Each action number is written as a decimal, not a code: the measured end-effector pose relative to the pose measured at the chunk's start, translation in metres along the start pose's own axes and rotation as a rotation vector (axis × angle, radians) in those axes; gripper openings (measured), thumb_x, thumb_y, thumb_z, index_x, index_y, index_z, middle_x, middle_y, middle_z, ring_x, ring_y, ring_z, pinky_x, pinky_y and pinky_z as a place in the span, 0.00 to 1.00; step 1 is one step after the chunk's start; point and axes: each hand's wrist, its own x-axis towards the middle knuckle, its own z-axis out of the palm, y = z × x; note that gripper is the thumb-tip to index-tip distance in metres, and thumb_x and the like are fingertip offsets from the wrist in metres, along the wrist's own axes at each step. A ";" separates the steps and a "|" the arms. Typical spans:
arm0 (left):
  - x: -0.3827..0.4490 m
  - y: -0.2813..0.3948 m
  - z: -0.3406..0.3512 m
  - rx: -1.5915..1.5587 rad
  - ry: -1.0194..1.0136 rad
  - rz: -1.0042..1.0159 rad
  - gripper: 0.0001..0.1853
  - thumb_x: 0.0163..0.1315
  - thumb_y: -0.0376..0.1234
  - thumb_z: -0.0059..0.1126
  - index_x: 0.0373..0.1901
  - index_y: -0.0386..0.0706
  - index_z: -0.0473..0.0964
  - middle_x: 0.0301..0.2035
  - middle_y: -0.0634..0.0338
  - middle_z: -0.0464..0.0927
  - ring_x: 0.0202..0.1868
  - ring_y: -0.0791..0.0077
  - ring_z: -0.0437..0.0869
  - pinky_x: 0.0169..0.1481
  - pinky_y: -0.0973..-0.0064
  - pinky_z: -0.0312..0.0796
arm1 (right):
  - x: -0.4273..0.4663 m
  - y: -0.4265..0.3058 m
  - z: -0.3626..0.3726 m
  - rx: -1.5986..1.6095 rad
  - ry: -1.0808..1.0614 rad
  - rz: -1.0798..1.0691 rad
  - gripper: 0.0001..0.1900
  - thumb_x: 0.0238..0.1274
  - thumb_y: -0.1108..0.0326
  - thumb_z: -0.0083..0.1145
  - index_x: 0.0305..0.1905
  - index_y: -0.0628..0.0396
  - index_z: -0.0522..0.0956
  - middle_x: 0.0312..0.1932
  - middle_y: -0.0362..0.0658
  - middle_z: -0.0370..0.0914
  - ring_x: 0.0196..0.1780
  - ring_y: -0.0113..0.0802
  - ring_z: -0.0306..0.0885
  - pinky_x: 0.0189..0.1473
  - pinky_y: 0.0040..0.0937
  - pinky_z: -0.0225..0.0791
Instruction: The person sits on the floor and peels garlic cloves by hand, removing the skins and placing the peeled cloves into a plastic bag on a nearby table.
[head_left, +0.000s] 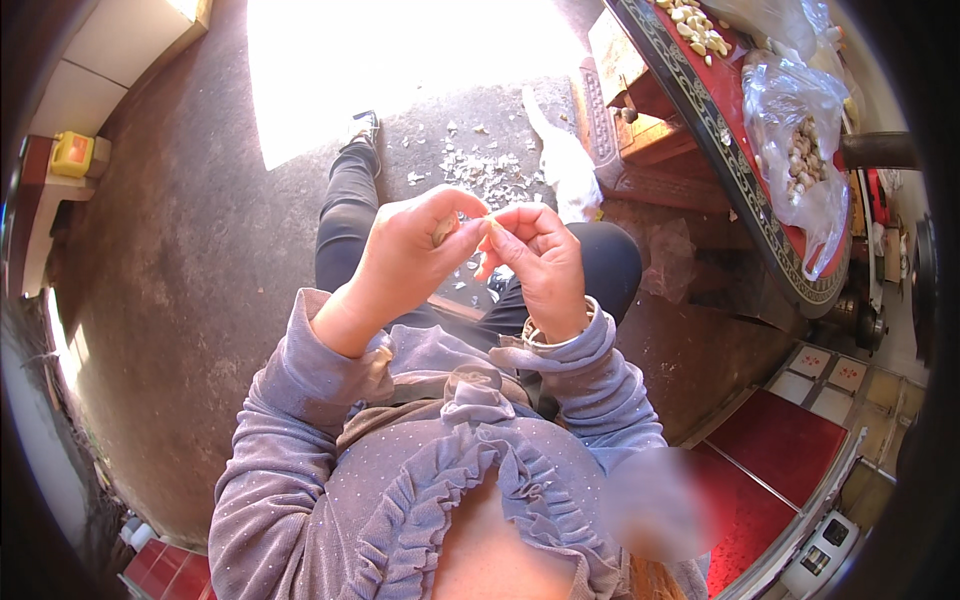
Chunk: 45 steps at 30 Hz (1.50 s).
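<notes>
My left hand (416, 244) is curled above my lap, with a pale garlic clove (444, 228) tucked between its thumb and fingers. Thumb and forefinger of my right hand (536, 259) meet the left fingertips, pinching a small pale piece (489, 222), probably garlic or its skin. Where one hand's grip ends and the other's begins is hard to tell. Scattered garlic skins (487, 169) lie on the floor beyond my knees. On the red-topped table at the right are peeled cloves (694, 30) in a heap and a clear plastic bag (795, 142) holding unpeeled garlic (804, 161).
The dark table edge (727, 142) curves along my right side. A white cat (570, 169) is on the floor near my right knee, beside a wooden table base (660, 184). A crumpled plastic bag (670, 259) lies under the table. A yellow container (72, 154) stands far left.
</notes>
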 end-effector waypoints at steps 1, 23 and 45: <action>0.000 0.000 0.001 0.028 0.009 0.040 0.04 0.54 0.28 0.55 0.30 0.37 0.73 0.13 0.66 0.64 0.17 0.88 0.62 0.20 0.86 0.56 | 0.000 0.000 0.000 -0.002 0.002 -0.004 0.06 0.57 0.74 0.50 0.38 0.64 0.69 0.29 0.43 0.73 0.27 0.23 0.71 0.29 0.20 0.69; -0.003 0.003 0.006 -0.199 0.009 -0.056 0.06 0.57 0.30 0.53 0.29 0.35 0.72 0.19 0.69 0.71 0.22 0.90 0.66 0.24 0.90 0.58 | -0.001 -0.009 -0.006 0.026 -0.045 -0.122 0.08 0.55 0.76 0.53 0.40 0.63 0.71 0.31 0.43 0.74 0.28 0.26 0.73 0.32 0.22 0.69; -0.005 0.004 0.004 -0.159 -0.046 -0.054 0.06 0.53 0.28 0.55 0.31 0.35 0.74 0.19 0.61 0.74 0.22 0.85 0.70 0.25 0.86 0.63 | -0.005 -0.005 -0.012 -0.257 -0.049 -0.256 0.12 0.51 0.80 0.53 0.44 0.63 0.74 0.30 0.42 0.74 0.30 0.24 0.73 0.32 0.19 0.69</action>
